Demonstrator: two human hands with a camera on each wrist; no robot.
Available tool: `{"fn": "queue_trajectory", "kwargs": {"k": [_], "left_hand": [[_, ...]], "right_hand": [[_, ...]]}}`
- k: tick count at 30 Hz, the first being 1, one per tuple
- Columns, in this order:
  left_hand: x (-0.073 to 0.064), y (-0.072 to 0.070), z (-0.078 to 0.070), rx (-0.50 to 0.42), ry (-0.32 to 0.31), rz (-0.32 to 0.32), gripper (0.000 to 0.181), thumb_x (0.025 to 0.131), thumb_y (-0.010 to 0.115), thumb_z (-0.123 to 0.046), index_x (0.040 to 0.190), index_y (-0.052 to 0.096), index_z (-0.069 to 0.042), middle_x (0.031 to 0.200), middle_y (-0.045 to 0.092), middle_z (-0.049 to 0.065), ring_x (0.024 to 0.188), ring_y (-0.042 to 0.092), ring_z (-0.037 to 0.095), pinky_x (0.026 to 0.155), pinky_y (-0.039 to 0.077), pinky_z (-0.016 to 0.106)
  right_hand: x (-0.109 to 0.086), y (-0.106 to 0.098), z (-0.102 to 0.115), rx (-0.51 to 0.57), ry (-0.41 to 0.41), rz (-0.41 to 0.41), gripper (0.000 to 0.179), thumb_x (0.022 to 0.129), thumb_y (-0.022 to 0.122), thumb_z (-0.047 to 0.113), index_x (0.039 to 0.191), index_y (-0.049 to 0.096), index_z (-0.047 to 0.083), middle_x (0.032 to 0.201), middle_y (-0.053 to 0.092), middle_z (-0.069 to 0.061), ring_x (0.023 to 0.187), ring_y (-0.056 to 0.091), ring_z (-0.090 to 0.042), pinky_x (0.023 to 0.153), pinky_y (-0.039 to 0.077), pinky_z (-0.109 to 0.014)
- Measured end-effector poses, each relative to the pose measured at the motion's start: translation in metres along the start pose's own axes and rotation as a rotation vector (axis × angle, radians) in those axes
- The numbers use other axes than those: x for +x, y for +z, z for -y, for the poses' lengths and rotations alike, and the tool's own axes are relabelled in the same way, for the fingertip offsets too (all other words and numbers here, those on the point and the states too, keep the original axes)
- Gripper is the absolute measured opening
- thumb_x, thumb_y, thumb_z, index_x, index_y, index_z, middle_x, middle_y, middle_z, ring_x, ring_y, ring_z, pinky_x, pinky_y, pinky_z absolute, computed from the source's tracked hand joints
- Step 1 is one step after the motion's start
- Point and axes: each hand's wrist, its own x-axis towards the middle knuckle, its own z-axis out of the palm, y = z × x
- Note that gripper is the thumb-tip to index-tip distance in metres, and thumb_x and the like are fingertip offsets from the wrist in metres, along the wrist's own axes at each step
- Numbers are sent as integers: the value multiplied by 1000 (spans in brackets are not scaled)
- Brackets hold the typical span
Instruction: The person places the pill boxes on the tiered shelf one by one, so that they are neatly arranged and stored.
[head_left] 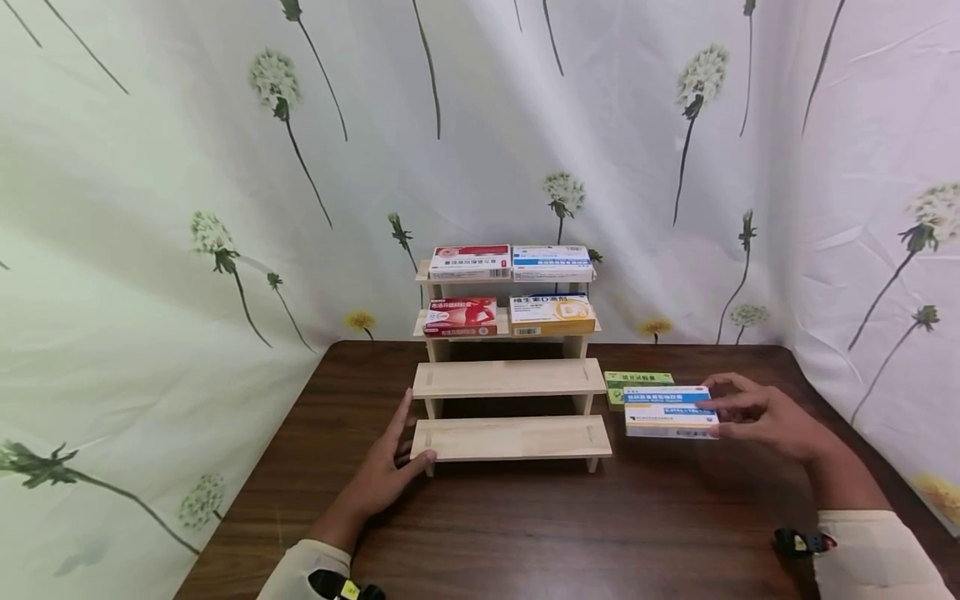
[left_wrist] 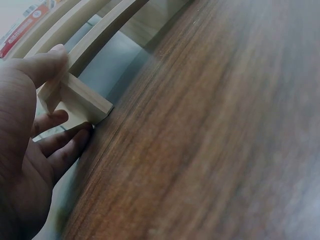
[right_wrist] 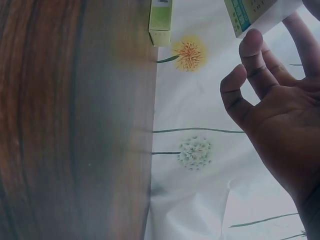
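My right hand pinches the right end of a blue-and-white medicine box between thumb and fingers. The box is held above the table, partly covering a green medicine box behind it. In the right wrist view only a corner of the held box shows. On the left, my left hand rests against the end of a stepped wooden rack, its thumb on the lowest shelf's corner. Its other fingers lie spread along the rack's side, fairly straight.
On the top shelf stand a red-and-white box and another blue-and-white box. Below them are a red box and a yellow-and-white box. The two lower shelves are bare wood. A dandelion-print curtain hangs behind the brown table.
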Motion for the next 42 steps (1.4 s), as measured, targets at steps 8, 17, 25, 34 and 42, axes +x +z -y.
{"fn": "queue_trajectory", "kwargs": {"k": [8,17,25,34,42], "left_hand": [[-1,0,0,-9,-4,5,102,106,75,-23,177,3,-37,163,48,31,140,63,49,103,60,45],[-1,0,0,-6,7,0,102,106,75,-22,177,3,-37,163,48,32,139,63,50,102,60,44],[-1,-1,-2,-2,-3,1,102,106,75,-23,177,4,-37,162,50,31,140,63,49,102,61,43],[-2,0,-2,4,-13,0,102,106,75,-24,177,4,-37,163,48,31,140,64,48,103,61,45],[-2,-1,-2,7,1,1,101,106,75,-23,178,4,-35,162,50,30,139,64,47,102,61,42]], "right_hand": [[6,-8,8,-21,-29,-40,34,88,90,5,121,85,8,137,55,10,105,58,-3,78,50,-23],[11,-19,15,21,-114,-48,36,86,87,-6,122,84,2,138,57,18,103,62,-3,78,52,-20],[18,-27,32,29,-107,-38,40,87,86,-5,125,83,3,142,57,18,116,57,-1,84,54,-19],[35,-30,50,66,-122,-4,38,90,84,-5,128,81,2,146,59,18,124,55,1,87,51,-16],[47,-13,55,156,-157,29,42,89,84,-7,130,78,-2,152,58,27,121,63,1,82,59,-21]]}}
